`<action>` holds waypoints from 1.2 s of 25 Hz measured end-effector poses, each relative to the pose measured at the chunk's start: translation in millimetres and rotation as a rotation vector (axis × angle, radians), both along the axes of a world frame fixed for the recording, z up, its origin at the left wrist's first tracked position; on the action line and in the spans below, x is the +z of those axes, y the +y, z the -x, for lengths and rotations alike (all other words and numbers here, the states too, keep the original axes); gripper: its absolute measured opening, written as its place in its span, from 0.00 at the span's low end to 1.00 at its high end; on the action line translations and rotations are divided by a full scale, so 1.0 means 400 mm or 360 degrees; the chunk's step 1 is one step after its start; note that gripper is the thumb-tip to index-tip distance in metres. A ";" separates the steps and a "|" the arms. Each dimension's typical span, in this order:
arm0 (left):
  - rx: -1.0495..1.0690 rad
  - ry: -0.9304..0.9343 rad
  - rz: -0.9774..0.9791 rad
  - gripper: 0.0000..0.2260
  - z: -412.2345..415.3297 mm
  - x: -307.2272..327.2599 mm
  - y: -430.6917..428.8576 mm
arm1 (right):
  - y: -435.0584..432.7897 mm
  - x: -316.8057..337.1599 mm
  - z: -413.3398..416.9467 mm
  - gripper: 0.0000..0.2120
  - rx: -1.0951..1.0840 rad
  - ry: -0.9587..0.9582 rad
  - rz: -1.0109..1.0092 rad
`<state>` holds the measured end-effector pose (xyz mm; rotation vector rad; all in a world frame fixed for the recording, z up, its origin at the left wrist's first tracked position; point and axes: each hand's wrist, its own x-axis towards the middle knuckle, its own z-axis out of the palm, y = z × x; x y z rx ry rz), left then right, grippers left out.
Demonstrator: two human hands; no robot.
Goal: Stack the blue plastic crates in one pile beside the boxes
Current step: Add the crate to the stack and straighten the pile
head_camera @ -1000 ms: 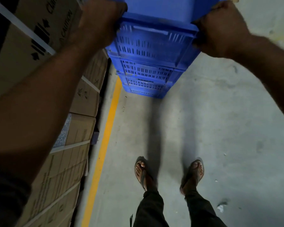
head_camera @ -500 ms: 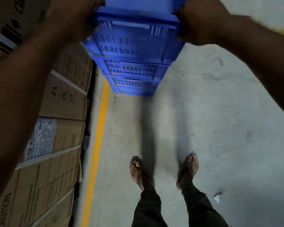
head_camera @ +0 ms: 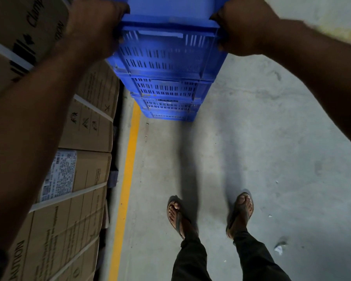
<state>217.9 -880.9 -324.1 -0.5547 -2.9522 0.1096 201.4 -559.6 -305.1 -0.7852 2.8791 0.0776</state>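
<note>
A pile of blue slotted plastic crates [head_camera: 166, 92] stands on the concrete floor straight ahead, next to the cardboard boxes [head_camera: 85, 128]. The top blue crate [head_camera: 166, 47] sits on the pile, its upper part cut off by the frame. My left hand [head_camera: 93, 23] grips its left upper rim. My right hand [head_camera: 245, 27] grips its right upper rim. Both arms reach forward and up.
Stacked cardboard boxes with white straps and a label [head_camera: 59, 177] line the left side. A yellow floor line [head_camera: 128, 169] runs beside them. My feet in sandals [head_camera: 178, 216] stand behind the pile on grey concrete. A paper scrap [head_camera: 279, 249] lies at the right.
The view has dipped and swung slightly; the crate pile sits more central. Both hands keep their grip on the top crate's rims.
</note>
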 end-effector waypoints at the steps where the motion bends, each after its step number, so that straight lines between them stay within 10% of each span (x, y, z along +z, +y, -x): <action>1: 0.0034 -0.0021 -0.0021 0.15 -0.008 -0.006 0.003 | 0.006 -0.015 -0.002 0.16 0.0057 0.0054 0.0019; 8: 0.0221 0.0058 -0.0340 0.21 -0.024 -0.029 -0.004 | -0.027 -0.051 -0.088 0.18 -0.0278 0.0813 0.0347; 12: 0.0897 0.0914 -0.1480 0.21 -0.161 -0.228 0.051 | -0.040 -0.230 -0.262 0.08 -0.0806 0.0971 0.1175; 15: 0.0981 0.0316 -0.1943 0.07 -0.194 -0.400 0.128 | -0.060 -0.390 -0.292 0.12 -0.0938 0.0438 0.1242; 20: 0.0795 0.0331 -0.1450 0.08 -0.151 -0.505 0.179 | -0.084 -0.474 -0.196 0.14 -0.1099 0.0459 0.1139; 30: 0.1407 -0.0649 -0.3294 0.24 -0.073 -0.423 0.408 | -0.054 -0.452 -0.128 0.11 -0.1495 0.0514 0.1787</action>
